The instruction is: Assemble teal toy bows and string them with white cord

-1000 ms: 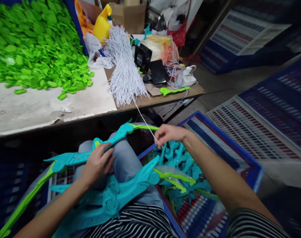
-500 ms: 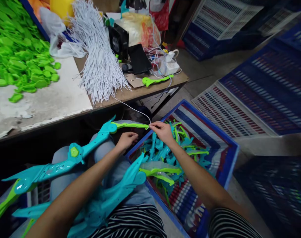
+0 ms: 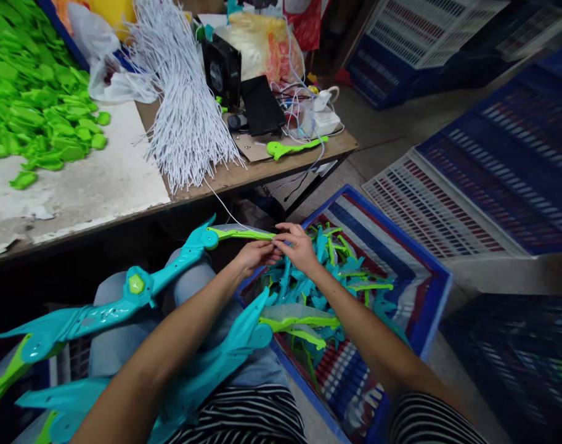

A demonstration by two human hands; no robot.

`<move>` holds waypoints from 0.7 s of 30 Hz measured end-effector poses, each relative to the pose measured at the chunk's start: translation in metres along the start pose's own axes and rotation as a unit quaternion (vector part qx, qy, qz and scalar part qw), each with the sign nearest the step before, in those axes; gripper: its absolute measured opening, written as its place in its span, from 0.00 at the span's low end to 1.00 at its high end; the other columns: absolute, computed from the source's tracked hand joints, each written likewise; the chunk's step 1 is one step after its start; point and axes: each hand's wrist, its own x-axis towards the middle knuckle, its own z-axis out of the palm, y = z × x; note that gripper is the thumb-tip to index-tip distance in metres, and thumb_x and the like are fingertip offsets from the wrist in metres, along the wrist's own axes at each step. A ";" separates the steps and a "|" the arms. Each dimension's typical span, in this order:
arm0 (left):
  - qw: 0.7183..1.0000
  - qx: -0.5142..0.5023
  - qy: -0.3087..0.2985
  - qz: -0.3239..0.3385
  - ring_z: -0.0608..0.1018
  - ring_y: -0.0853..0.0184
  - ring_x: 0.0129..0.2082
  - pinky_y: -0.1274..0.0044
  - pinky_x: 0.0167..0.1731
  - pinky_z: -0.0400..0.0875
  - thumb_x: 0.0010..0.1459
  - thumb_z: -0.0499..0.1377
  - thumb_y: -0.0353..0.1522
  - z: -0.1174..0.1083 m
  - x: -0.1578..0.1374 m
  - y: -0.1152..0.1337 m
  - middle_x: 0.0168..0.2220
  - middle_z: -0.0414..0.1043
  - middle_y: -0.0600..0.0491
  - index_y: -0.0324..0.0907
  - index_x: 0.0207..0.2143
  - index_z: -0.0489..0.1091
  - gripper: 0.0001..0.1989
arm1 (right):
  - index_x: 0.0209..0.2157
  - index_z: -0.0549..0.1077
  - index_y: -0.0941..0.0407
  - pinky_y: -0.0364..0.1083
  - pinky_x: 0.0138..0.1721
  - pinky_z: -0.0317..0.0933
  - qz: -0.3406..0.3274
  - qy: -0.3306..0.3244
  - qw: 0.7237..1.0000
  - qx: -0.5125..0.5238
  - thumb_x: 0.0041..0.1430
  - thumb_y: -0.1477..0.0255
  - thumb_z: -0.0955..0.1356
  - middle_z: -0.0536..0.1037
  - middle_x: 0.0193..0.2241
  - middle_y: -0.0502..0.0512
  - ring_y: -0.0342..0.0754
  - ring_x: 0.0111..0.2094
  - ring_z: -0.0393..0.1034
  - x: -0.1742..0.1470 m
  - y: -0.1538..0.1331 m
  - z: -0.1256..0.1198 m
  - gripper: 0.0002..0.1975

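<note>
A teal-and-green plastic toy bow point(image 3: 167, 277) lies across my lap, its far green limb tip reaching my fingers. A thin white cord point(image 3: 226, 209) runs from the bundle on the table to that tip. My right hand point(image 3: 300, 248) pinches the cord at the tip, fingers bent. Just below, my left hand point(image 3: 257, 256) has its fingertips closed against the right ones, on the cord by the tip; the exact grip is hidden. A second teal-and-green bow point(image 3: 216, 364) rests nearer, under my left forearm.
Right of my knees stands a blue crate point(image 3: 435, 296) holding several teal-and-green bows. On the table point(image 3: 100, 216) are a bundle of white cords point(image 3: 193, 135), green plastic pieces point(image 3: 45, 117), a small black fan point(image 3: 222, 71) and a loose green limb point(image 3: 294, 148). Stacked crates point(image 3: 493, 160) stand at right.
My left hand has moved up and right to meet the right hand at the limb tip. The cord's raised loop has dropped and now runs straighter to the tip.
</note>
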 end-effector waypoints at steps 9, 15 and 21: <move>0.997 0.078 0.014 0.014 0.74 0.70 0.22 0.79 0.24 0.68 0.51 0.63 0.31 -0.031 -0.040 0.006 0.22 0.74 0.50 0.35 0.23 0.72 0.08 | 0.46 0.71 0.54 0.54 0.46 0.66 -0.008 -0.046 0.999 0.006 0.59 0.64 0.65 0.77 0.40 0.58 0.52 0.43 0.71 -0.015 -0.002 0.002 0.15; 0.973 0.146 0.144 0.102 0.77 0.57 0.39 0.67 0.39 0.73 0.43 0.65 0.39 -0.113 -0.179 0.030 0.41 0.78 0.47 0.41 0.27 0.76 0.11 | 0.56 0.62 0.53 0.54 0.51 0.64 0.011 -0.039 0.999 0.002 0.59 0.63 0.65 0.77 0.43 0.57 0.52 0.46 0.72 -0.023 -0.004 0.000 0.24; 0.874 -0.087 0.411 0.243 0.75 0.58 0.45 0.61 0.49 0.70 0.49 0.58 0.38 -0.164 -0.320 0.032 0.28 0.77 0.63 0.49 0.16 0.65 0.11 | 0.59 0.59 0.53 0.53 0.47 0.67 0.033 -0.070 0.997 -0.025 0.56 0.63 0.66 0.78 0.42 0.56 0.52 0.41 0.74 -0.019 0.009 -0.007 0.29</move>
